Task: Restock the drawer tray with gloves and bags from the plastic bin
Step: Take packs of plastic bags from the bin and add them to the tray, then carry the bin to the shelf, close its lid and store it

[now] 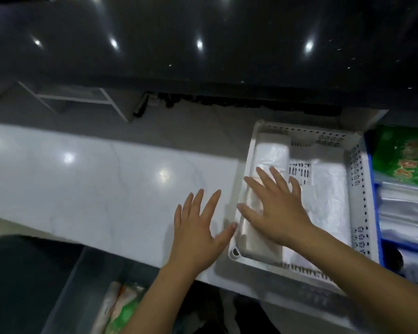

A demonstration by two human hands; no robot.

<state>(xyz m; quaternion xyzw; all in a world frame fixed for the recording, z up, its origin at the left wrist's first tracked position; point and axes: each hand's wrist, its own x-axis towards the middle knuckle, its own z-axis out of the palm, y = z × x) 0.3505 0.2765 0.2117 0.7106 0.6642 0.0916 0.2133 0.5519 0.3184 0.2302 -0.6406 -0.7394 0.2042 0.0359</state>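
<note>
Fingers spread flat, our right hand (278, 208) presses a bag roll (263, 196) lying in the left side of the white tray (362, 189); our left hand (198, 227), also spread, holds nothing beside the tray's left rim. Bin (87, 280) sits below.

Glossy black countertop (203, 44) above; blue crate (381, 244) holding green packet (405, 157)
</note>
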